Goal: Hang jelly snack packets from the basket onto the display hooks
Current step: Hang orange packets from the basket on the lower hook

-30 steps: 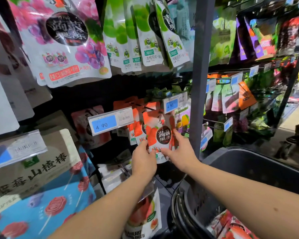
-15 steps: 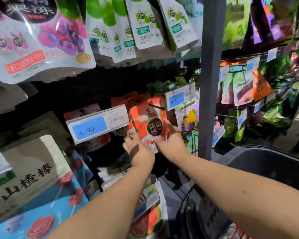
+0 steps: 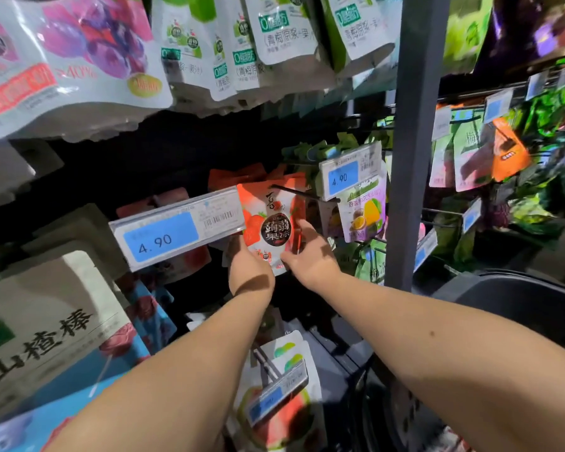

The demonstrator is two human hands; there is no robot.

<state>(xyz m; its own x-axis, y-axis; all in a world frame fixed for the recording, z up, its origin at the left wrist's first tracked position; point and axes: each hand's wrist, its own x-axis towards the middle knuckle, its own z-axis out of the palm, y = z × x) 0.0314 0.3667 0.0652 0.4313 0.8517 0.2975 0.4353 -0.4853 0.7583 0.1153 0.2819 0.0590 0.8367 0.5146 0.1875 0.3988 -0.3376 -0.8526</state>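
An orange-red jelly snack packet point(image 3: 269, 220) with a dark round label is held up in front of the rack. My left hand point(image 3: 250, 270) grips its lower left edge. My right hand point(image 3: 310, 256) pinches its lower right side. A black display hook point(image 3: 302, 193) juts out at the packet's top right corner, with more orange packets point(image 3: 232, 176) hanging behind. The dark basket point(image 3: 516, 308) is at the lower right, with red packets point(image 3: 454, 440) just showing in it.
A 4.90 price tag point(image 3: 177, 228) sticks out left of the packet and another price tag point(image 3: 349, 172) to its right. A grey upright post point(image 3: 415, 141) divides the rack. White and green pouches point(image 3: 274, 37) hang above, a watermelon pouch point(image 3: 281, 409) below.
Both hands have raised the orange packet up and a little left, from below the price tags to the level of the black hook. The view has moved closer to the rack.
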